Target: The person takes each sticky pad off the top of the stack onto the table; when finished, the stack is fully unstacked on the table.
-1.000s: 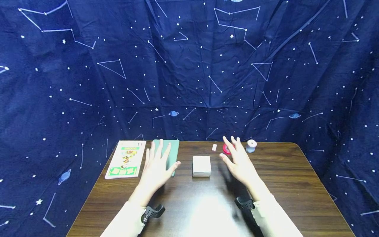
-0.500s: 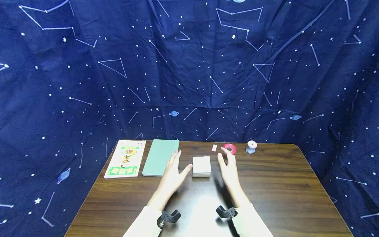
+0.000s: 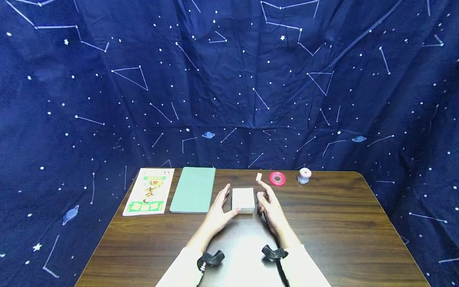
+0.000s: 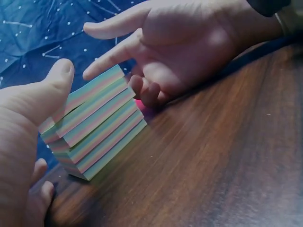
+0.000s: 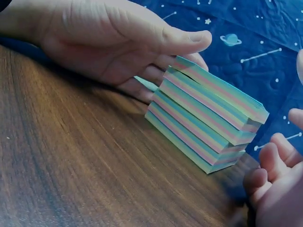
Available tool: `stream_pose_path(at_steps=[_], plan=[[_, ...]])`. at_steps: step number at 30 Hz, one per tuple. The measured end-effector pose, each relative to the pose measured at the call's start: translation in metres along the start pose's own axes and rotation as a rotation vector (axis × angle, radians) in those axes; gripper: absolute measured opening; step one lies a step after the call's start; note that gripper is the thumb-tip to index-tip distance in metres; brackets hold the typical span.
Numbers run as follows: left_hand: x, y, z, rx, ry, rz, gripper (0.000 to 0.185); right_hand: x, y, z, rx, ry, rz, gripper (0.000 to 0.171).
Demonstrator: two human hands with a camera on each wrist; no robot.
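A squarish stack of paper pads (image 3: 243, 198), white on top, stands on the table between my two hands. Its sides show pastel stripes of blue, pink and yellow in the left wrist view, and the layers (image 4: 94, 123) sit slightly out of line. My left hand (image 3: 215, 217) is at the stack's left side, fingers extended, thumb over the near left corner; whether it touches is unclear. My right hand (image 3: 274, 215) is just right of the stack, index finger and thumb extended, the other fingers loosely bent, holding nothing.
Left of the stack lie a green notebook (image 3: 193, 189) and a booklet with a colourful cover (image 3: 148, 191). Behind it are a small pale pink piece (image 3: 259, 176), a red ring-shaped roll (image 3: 277, 178) and a white spool (image 3: 304, 175). A dark blue starry cloth (image 3: 229, 99) hangs beyond the table.
Both hands have come inward from wide apart, one to each side of the stack. The right hand's lower fingers have bent in. The stack stays where it was.
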State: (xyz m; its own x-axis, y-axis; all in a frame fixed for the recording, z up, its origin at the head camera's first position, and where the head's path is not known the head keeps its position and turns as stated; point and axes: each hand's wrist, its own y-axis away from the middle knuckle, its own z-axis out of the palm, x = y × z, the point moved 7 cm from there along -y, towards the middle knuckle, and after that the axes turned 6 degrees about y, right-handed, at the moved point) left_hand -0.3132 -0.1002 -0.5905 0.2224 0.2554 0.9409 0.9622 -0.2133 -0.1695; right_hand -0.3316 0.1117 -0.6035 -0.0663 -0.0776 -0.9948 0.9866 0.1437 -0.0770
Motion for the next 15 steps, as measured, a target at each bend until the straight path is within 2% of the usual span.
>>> stream_pose_path(at_steps=[8, 12, 15], plan=[[0.0027, -0.0001, 0.0073, -0.02, -0.145, 0.028, 0.088, 0.0042, -0.0038, -0.0009, -0.06, 0.126, -0.042, 0.064], [0.0023, 0.0004, 0.0045, -0.007, -0.149, 0.048, 0.085, 0.0057, -0.0057, 0.0034, -0.074, 0.202, -0.051, 0.069], [0.0015, 0.0021, 0.0038, -0.005, -0.163, 0.056, 0.084, 0.0063, -0.0044, 0.0063, -0.08, 0.212, -0.037, 0.075]])
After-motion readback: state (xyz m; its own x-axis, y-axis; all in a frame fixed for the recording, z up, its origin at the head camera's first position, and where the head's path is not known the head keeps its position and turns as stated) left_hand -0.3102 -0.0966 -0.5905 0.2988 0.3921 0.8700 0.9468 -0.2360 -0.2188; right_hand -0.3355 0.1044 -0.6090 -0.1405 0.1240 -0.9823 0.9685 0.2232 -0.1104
